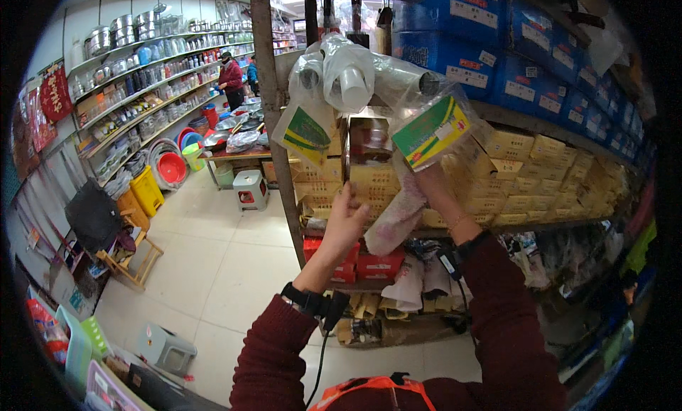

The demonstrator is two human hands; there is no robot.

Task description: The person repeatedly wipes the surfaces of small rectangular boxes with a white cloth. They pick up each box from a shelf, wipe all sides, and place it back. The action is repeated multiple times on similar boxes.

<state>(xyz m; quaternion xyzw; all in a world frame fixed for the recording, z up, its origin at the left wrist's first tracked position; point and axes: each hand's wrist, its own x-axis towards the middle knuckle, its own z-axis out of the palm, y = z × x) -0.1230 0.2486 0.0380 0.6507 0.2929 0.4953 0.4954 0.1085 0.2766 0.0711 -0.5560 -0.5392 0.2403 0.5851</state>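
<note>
My right hand (438, 190) is raised at the shelf and closed around a whitish, pink-mottled cloth (397, 219), which hangs down to the left of it. Its fingers are partly hidden by a clear plastic package with a green and yellow label (431, 131). My left hand (345, 219) holds nothing, fingers apart, in front of stacked yellow cardboard boxes (373, 184); whether it touches them I cannot tell. Above both hands lie plastic-wrapped tubes, including a white one (352, 88), and another bag with a green and yellow label (305, 131) hangs at the left.
A rusty metal shelf post (272, 91) rises left of my hands. Blue boxes (453, 64) fill the upper right shelf, red boxes (378, 266) the lower one. A grey stool (166, 349) and wooden chair (133, 251) stand on the tiled floor. A person (231, 80) stands farther back.
</note>
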